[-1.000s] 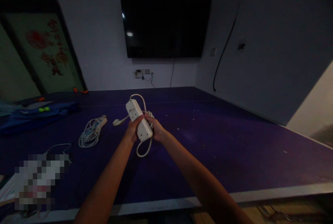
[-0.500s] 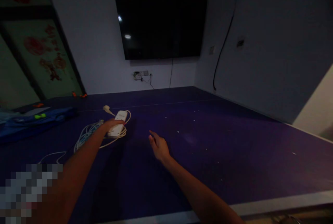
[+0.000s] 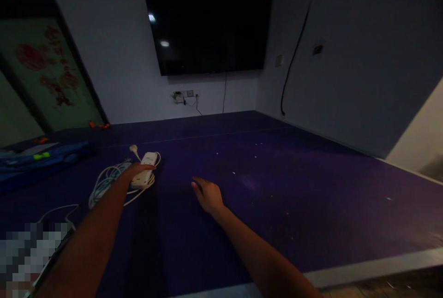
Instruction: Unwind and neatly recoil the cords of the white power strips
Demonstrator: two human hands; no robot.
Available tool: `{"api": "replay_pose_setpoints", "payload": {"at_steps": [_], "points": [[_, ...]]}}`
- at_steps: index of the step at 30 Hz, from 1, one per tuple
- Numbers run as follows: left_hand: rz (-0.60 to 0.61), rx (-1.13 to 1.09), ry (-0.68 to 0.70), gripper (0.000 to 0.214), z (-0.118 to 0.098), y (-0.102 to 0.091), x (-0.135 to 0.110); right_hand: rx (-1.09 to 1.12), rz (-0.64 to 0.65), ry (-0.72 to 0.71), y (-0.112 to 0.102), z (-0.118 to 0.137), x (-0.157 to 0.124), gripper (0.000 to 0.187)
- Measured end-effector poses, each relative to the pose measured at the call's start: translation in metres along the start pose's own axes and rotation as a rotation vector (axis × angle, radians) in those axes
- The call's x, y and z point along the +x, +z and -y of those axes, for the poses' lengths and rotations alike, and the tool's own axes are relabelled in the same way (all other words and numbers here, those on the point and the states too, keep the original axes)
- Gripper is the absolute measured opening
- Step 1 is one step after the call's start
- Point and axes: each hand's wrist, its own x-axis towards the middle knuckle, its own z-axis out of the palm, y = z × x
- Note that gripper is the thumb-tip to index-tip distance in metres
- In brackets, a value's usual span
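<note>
Nearest you, at the lower left, a blurred-out item (image 3: pixel 34 259) lies on the broad purple surface (image 3: pixel 242 238), too masked to name, with a thin white cord (image 3: pixel 58 208) looping up behind it; mind that loop with your left forearm, which passes close by. Your right hand (image 3: pixel 209 196) is empty, its fingers loosely bent and apart, well clear of the cables. Your left hand (image 3: pixel 139 169) is clamped across the middle of the white power strip (image 3: pixel 141 180), which sits just right of a tangle of looped cable (image 3: pixel 103 187); whether its underside fully rests on the surface is hard to see. Lower it flat and relax your fingers only once it is steady, with its own bundled cord (image 3: pixel 151 181) free of the neighbouring loops and the plug (image 3: pixel 133 149) at its far end unsnagged. Small white scraps (image 3: pixel 234 173) dot the surface to the right. Beyond the tangle, blue cloth (image 3: pixel 58 156) takes up the left side, while farther back are wall sockets (image 3: pixel 185 96), a black cable (image 3: pixel 294 60) hanging down the right wall and a dark television (image 3: pixel 211 30).
</note>
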Motion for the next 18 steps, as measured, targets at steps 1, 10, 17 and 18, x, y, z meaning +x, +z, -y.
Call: {"api": "replay_pose_setpoints", "payload": {"at_steps": [1, 10, 17, 18], "points": [[-0.005, 0.028, -0.02, 0.03, -0.001, -0.001, 0.002, 0.005, 0.002, 0.001, -0.001, 0.0, 0.0, 0.046], [-0.158, 0.218, -0.004, 0.031, -0.012, -0.017, -0.006, -0.018, 0.004, 0.045, -0.006, -0.003, 0.004, 0.039], [-0.368, 0.178, 0.171, 0.019, -0.042, 0.001, -0.051, -0.06, -0.003, 0.059, -0.007, -0.007, 0.005, 0.038], [-0.404, 0.15, 0.213, 0.016, -0.051, 0.01, -0.069, -0.063, -0.004, 0.061, -0.007, -0.007, 0.005, 0.038]]}}
